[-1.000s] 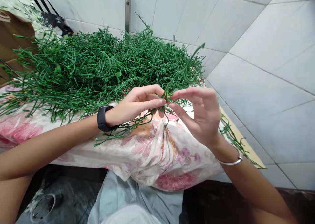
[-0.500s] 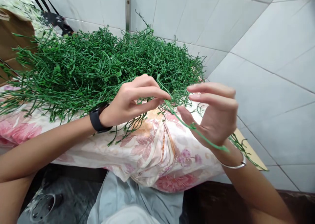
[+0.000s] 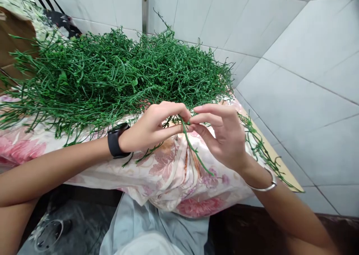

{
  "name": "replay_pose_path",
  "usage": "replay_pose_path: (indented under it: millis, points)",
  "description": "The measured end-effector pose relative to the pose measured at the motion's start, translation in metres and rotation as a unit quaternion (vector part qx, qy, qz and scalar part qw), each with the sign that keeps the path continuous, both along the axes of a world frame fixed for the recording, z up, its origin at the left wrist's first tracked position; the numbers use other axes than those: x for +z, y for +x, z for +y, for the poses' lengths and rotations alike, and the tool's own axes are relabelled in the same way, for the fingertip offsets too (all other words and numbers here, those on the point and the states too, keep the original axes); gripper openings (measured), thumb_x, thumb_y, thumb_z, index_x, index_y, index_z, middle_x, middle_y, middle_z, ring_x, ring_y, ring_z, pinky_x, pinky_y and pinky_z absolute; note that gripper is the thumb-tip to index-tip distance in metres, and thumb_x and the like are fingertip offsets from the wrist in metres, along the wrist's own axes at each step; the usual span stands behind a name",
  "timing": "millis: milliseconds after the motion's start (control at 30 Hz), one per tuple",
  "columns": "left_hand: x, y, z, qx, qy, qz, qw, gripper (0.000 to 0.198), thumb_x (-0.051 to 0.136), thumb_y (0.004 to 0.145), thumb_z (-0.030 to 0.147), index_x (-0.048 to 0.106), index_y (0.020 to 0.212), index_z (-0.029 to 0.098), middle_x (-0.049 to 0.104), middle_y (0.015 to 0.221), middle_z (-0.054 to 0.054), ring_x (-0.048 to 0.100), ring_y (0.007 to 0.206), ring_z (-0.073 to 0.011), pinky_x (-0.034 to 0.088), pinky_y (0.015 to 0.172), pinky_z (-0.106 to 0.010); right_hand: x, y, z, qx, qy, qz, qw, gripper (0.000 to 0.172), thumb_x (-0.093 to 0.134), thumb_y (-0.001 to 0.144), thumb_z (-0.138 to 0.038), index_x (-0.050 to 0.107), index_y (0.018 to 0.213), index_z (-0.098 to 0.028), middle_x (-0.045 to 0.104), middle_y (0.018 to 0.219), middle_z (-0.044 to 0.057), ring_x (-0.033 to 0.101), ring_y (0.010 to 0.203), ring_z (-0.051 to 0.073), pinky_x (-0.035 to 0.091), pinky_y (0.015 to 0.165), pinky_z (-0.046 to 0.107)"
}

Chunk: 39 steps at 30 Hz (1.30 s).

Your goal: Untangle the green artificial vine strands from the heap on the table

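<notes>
A big heap of thin green plastic stems (image 3: 117,71) lies on a table covered with a floral cloth (image 3: 157,180). My left hand (image 3: 154,126), with a black watch on the wrist, pinches a green stem (image 3: 193,148) at the heap's front edge. My right hand (image 3: 224,135), a silver bangle on its wrist, meets it fingertip to fingertip and pinches the same stem, whose free end hangs down over the cloth. Both hands are closed on it.
White tiled walls (image 3: 294,79) close in behind and to the right. A metal bracket (image 3: 145,10) is fixed on the back wall. A brown box with white flowers (image 3: 17,19) stands at the far left. More green stems (image 3: 260,150) trail along the table's right edge.
The hands came apart half a second ago, the stem swinging from upright to hanging down. Now the fingertips have come together again on it.
</notes>
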State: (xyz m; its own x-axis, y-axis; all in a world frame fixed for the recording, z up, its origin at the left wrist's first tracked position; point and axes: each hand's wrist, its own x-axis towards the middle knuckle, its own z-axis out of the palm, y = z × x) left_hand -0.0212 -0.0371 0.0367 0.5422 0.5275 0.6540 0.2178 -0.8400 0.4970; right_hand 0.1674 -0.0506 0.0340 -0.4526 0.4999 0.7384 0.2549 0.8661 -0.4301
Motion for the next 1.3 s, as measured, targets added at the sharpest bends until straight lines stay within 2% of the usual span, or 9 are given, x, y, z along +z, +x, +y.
replay_pose_path:
  millis: [100,267,367,533,733,867,1100,1300]
  points:
    - [0.001,-0.001,0.0,-0.012,-0.034,0.012,0.999,0.013,0.052,0.083,0.025,0.058,0.086,0.014,0.063,0.082,-0.002,0.057,0.075,-0.0095,0.043,0.068,-0.02,0.003,0.002,0.0,0.025,-0.103,0.008,0.994,0.04,0.053,0.079,-0.007,0.043,0.112,-0.027,0.057,0.097,-0.001,0.062,0.081,0.01,0.055,0.072,0.025]
    - [0.002,-0.002,0.001,-0.018,-0.041,0.014,0.999,0.016,0.049,0.085,0.024,0.059,0.092,0.014,0.065,0.087,-0.003,0.058,0.077,-0.0094,0.043,0.07,-0.02,0.005,0.005,0.0,0.008,-0.102,0.029,0.994,0.036,0.056,0.077,-0.008,0.044,0.105,-0.026,0.058,0.084,-0.003,0.06,0.079,0.01,0.052,0.074,0.026]
    - [0.003,-0.002,0.0,-0.02,-0.03,0.027,0.999,0.016,0.048,0.085,0.023,0.059,0.094,0.015,0.065,0.09,-0.004,0.058,0.08,-0.0111,0.042,0.073,-0.022,0.008,0.005,0.001,0.036,-0.17,0.044,0.984,0.03,0.054,0.078,-0.007,0.042,0.099,-0.024,0.057,0.075,-0.004,0.058,0.07,0.009,0.05,0.065,0.023]
    - [0.005,-0.001,-0.003,-0.063,-0.028,0.042,0.997,0.012,0.05,0.083,0.017,0.059,0.09,0.015,0.063,0.08,-0.003,0.054,0.071,-0.0093,0.04,0.066,-0.02,0.012,0.006,0.006,0.118,-0.367,0.071,0.92,0.028,0.059,0.077,-0.015,0.037,0.093,-0.021,0.054,0.065,-0.005,0.05,0.056,0.006,0.044,0.052,0.019]
    - [0.012,-0.005,-0.001,-0.097,-0.103,0.075,0.987,0.016,0.05,0.084,0.025,0.06,0.089,0.013,0.058,0.072,0.0,0.047,0.061,-0.0073,0.037,0.057,-0.018,0.007,0.002,0.01,0.182,-0.483,0.128,0.847,0.032,0.065,0.072,-0.018,0.036,0.084,-0.02,0.054,0.063,-0.006,0.046,0.05,0.004,0.037,0.046,0.016]
    - [0.015,-0.007,0.003,-0.108,-0.112,0.104,0.982,0.018,0.05,0.084,0.026,0.061,0.088,0.012,0.056,0.065,0.001,0.043,0.054,-0.0055,0.034,0.052,-0.017,0.008,-0.002,0.01,0.177,-0.496,0.147,0.837,0.036,0.067,0.07,-0.018,0.033,0.079,-0.021,0.052,0.061,-0.007,0.043,0.049,0.004,0.034,0.044,0.017]
    - [0.008,-0.007,0.008,-0.117,-0.133,0.047,0.983,0.022,0.052,0.082,0.03,0.063,0.09,0.012,0.06,0.072,-0.002,0.045,0.057,-0.0064,0.035,0.051,-0.017,0.006,-0.002,0.014,0.167,-0.48,0.158,0.847,0.042,0.066,0.067,-0.017,0.025,0.07,-0.021,0.049,0.061,-0.007,0.041,0.051,0.006,0.033,0.048,0.019]
    - [0.008,-0.009,0.009,-0.15,-0.222,0.031,0.963,0.022,0.054,0.081,0.03,0.064,0.089,0.012,0.059,0.071,-0.003,0.044,0.054,-0.0057,0.034,0.047,-0.017,0.007,-0.004,0.008,0.162,-0.493,0.172,0.838,0.041,0.067,0.065,-0.019,0.027,0.07,-0.022,0.048,0.06,-0.007,0.042,0.052,0.007,0.034,0.05,0.021]
